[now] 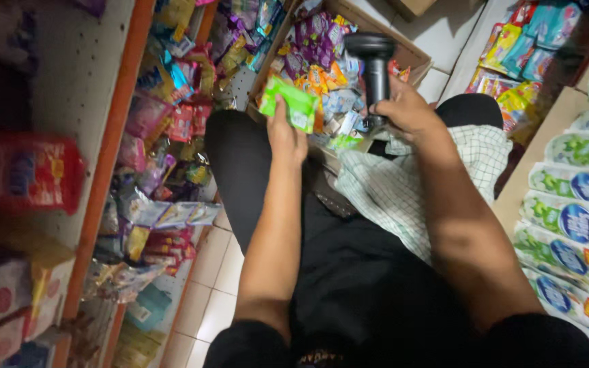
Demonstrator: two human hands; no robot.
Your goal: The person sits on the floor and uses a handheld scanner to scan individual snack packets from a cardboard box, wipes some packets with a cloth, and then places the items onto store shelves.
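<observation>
Over cardboard box (414,56): hands gripping green packet (289,104), scanner (374,63).

Both hands' fingers (282,117) curled, gripping

Sleeves: I see black short sleeves ending above the elbows, forearms bare.
Left hand (286,136): no glove, ring or watch visible.
Right hand (407,109): also ungloved.
Legs: black trousers.
Lap: white cloth with a thin green check (possibly a shirt hem, can't tell).

Shop: shelves (97,136) of snack packets (172,116)
</observation>
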